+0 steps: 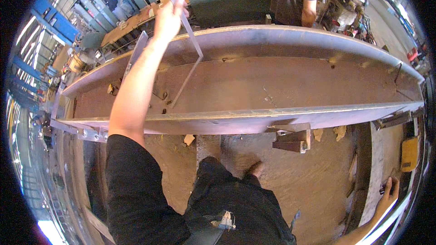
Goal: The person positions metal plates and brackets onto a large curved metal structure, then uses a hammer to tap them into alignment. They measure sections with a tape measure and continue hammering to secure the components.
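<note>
Raised above the far flange, my left hand [169, 20] is closed around a steel square [187, 27]. One leg of the square slants down to a corner inside the beam, and its thinner leg runs from there toward the near flange. The long steel beam [245, 84] lies across in front of me with its flanges standing up. Far to the right, my right hand [389, 190] is low beside a pale metal rail, fingers curled on a small dark object that I cannot make out. A yellow box-shaped thing [409, 154] sits just beyond that hand.
A steel bracket [293, 139] juts out beneath the beam's near flange. Behind my left forearm a flat metal bar [135, 56] leans in the beam. Across the beam stands another person [297, 0] in a dark shirt. Cables and clutter [352, 18] lie at the far right.
</note>
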### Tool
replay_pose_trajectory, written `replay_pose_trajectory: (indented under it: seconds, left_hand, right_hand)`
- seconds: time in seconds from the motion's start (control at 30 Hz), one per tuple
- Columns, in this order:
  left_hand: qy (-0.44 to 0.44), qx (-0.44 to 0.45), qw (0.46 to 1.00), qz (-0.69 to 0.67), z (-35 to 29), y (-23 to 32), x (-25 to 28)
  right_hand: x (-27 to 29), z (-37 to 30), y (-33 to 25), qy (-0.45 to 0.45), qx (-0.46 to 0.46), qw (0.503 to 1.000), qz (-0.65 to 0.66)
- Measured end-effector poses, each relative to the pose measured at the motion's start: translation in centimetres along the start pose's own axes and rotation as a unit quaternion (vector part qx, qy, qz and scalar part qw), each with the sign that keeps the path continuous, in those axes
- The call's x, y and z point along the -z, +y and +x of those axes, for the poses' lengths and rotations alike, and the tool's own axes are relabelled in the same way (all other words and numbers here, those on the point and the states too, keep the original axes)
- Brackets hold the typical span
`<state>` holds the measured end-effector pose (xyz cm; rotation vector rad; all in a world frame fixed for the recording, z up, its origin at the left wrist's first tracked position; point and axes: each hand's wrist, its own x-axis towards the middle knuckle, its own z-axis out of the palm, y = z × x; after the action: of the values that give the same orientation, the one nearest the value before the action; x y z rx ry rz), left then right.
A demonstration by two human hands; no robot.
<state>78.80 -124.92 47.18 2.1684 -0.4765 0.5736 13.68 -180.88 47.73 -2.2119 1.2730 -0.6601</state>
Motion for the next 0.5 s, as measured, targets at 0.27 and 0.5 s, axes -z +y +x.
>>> replay_pose_trajectory:
  seconds: [0.27, 0.5]
  left_hand:
    - [-0.019, 0.024, 0.974, 0.225, -5.7, -3.0, -5.8]
    - [-0.052, 0.058, 0.966, 0.247, -4.7, -2.7, -7.3]
  right_hand:
    - [-15.9, 6.6, -23.3, -0.156, 0.246, 0.944, 0.155]
    - [-38.6, 3.8, -48.1, -0.352, 0.584, 0.684, 0.260]
